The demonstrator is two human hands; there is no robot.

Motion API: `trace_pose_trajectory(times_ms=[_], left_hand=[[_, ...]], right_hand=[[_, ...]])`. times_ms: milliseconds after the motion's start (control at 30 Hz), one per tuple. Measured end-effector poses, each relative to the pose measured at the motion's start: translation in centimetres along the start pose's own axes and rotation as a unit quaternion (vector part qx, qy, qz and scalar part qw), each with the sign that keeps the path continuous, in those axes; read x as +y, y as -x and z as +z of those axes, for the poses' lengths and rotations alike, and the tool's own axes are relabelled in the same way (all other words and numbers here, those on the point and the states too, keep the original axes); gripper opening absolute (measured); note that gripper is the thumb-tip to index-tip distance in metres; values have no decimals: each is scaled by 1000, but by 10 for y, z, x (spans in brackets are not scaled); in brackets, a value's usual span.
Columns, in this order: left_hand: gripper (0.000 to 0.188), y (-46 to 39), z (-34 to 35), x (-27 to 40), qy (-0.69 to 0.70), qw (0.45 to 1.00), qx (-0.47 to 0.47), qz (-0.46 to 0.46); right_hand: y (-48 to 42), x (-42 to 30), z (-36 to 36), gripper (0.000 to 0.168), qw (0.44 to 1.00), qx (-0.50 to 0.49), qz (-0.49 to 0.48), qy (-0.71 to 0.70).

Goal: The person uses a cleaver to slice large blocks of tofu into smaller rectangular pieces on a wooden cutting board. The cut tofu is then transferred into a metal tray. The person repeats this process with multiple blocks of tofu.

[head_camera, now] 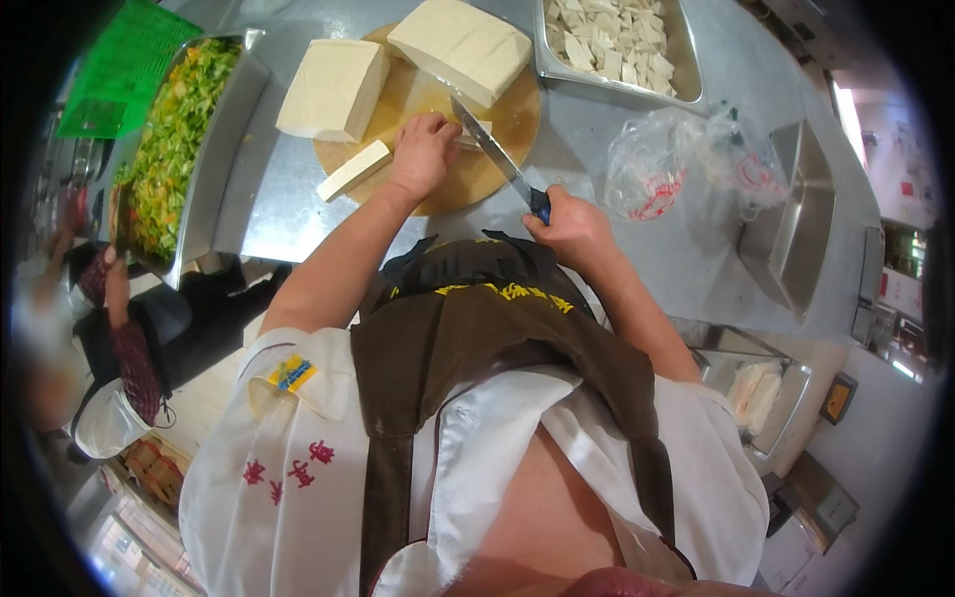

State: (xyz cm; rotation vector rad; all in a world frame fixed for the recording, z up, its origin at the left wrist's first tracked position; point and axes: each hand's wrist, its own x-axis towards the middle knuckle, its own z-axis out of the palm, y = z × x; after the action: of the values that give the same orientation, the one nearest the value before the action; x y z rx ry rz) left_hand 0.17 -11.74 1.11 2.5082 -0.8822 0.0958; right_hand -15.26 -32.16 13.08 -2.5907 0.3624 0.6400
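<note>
My right hand is closed round the dark handle of a kitchen knife, whose blade points up and left over a round cutting board. On the board, my left hand rests with bent fingers on or beside pale pieces of what looks like firm tofu; its exact hold is hidden. A long tofu strip lies left of that hand, its end past the board's edge. Small cut slices lie partly behind the blade. Two large tofu blocks, one left and one right, stand at the board's far side.
A metal tray of cut tofu pieces stands at the far right. Clear plastic bags and an empty-looking steel pan lie nearer. On the left are a long pan of chopped vegetables and a green basket. Another person is at the left.
</note>
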Motion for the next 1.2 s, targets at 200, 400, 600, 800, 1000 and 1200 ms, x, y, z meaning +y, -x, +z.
trace_pose_trajectory(times_ms=[200, 400, 600, 800, 1000, 1200], left_hand=[[23, 0, -3, 4, 15, 999, 38, 17], [25, -1, -1, 2, 9, 1000, 17, 11], [23, 5, 8, -6, -2, 996, 77, 53], [28, 4, -1, 2, 18, 1000, 18, 9], [38, 3, -2, -1, -3, 999, 51, -6], [39, 8, -6, -8, 25, 998, 5, -52]], right_hand=[[-3, -5, -4, 38, 1000, -19, -2, 0], [-27, 10, 27, 38, 999, -39, -17, -5], [-21, 22, 12, 34, 997, 26, -45, 64], [-22, 44, -53, 39, 981, 189, -46, 6], [-84, 123, -62, 40, 824, 49, -29, -563], [-55, 156, 13, 38, 678, 7, -9, -735]])
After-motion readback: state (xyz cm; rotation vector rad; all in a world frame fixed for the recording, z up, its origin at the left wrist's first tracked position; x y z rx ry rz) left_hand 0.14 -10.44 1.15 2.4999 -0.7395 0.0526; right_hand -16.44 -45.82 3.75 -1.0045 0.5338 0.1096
